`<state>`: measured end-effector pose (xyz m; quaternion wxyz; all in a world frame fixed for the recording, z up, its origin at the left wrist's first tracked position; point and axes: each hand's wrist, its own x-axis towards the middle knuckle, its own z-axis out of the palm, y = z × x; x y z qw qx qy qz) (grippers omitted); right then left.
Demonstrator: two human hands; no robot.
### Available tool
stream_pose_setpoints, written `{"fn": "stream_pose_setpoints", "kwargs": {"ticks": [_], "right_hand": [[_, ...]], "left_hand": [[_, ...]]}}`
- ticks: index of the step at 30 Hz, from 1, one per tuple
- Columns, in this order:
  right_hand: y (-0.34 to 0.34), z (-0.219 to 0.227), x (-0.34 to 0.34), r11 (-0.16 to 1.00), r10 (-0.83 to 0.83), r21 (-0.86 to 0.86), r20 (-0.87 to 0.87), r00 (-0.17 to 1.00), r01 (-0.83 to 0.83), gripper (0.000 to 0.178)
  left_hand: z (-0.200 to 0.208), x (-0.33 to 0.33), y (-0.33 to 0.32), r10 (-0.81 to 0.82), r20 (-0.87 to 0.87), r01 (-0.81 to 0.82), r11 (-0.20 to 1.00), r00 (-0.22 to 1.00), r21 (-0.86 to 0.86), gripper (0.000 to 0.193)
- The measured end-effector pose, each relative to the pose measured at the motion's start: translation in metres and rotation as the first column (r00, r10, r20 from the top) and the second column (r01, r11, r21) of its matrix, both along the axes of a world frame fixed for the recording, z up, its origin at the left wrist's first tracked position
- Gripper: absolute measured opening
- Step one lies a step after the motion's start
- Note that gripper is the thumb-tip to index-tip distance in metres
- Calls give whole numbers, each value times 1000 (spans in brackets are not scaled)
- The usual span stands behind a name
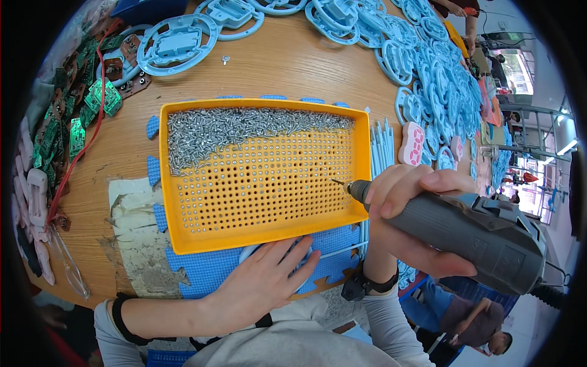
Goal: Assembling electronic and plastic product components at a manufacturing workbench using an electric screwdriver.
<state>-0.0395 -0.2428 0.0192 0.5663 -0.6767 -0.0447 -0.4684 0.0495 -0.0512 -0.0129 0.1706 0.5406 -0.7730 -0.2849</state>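
Note:
My right hand [397,191] is wrapped around a dark grey electric screwdriver [474,235]. The thin bit of the tool points left, over the right part of a yellow tray [263,240] pierced with rows of holes. Loose silver screws [214,131] are heaped along the tray's far side and left corner. Many holes hold a screw head; others look dark. Just in front of the tray, my left hand [266,272] lies with fingers stretched and apart over a light blue plastic part [246,252], mostly hidden beneath it.
A blue foam mat [211,260] lies under the tray. Light blue wheel-shaped parts [391,37] pile up at the far right. Green circuit boards [104,98] and a red wire [82,147] are at left. Right of the tray are light blue sticks [382,147] and a pink-white piece [411,144].

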Motion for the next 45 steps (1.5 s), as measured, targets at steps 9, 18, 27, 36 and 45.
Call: {"fn": "stream_pose_setpoints", "kwargs": {"ticks": [9,18,27,36,45], "right_hand": [[-4,-8,0,999,40,-20,40,998,-39,94],[6,5,-8,997,-76,7,-18,997,76,89],[42,46,-57,921,389,56,-168,906,-385,16],[73,28,-58,983,155,132,-227,962,-127,19],[73,13,-50,991,128,60,-187,974,-118,43]], "left_hand": [[1,-1,-1,-8,15,8,1000,1000,1,85],[3,0,-1,-10,11,10,1000,1000,-1,84],[-4,-3,3,36,-77,-38,999,996,-20,74],[-5,-2,3,62,-188,-68,997,980,-23,70],[-9,-2,5,63,-213,-69,997,975,-24,66]]}}
